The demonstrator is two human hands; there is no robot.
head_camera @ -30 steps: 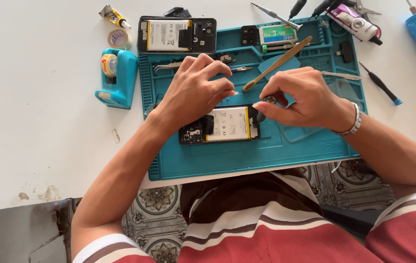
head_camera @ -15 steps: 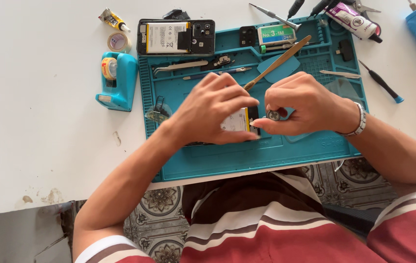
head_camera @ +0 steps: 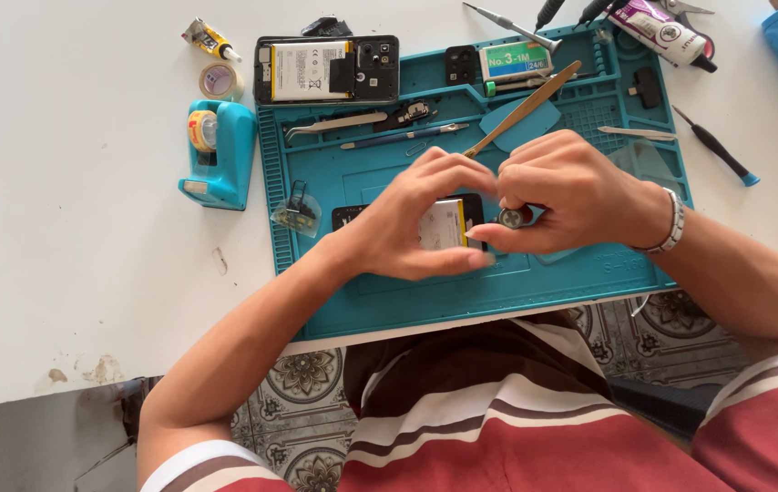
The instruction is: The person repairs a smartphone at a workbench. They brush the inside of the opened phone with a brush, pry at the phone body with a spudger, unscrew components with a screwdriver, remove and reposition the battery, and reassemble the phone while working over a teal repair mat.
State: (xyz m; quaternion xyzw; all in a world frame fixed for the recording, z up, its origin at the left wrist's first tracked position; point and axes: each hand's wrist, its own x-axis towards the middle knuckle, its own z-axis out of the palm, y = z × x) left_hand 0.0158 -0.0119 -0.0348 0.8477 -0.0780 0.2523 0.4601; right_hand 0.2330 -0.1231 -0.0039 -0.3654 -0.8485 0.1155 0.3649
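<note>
- An opened phone (head_camera: 448,223) is laid flat at the middle of the teal work mat (head_camera: 498,292), its long axis apparently running left–right.
- A pale battery with a yellow edge is exposed.
- The left hand (head_camera: 416,219) is clamped over the phone; the right hand (head_camera: 562,191), touching it, is pinched on a small round grey part (head_camera: 510,217).

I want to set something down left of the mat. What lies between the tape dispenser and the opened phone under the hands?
In the head view, a small black clip in a clear bag lies between the tape dispenser and the phone, on the mat's left edge.
</note>
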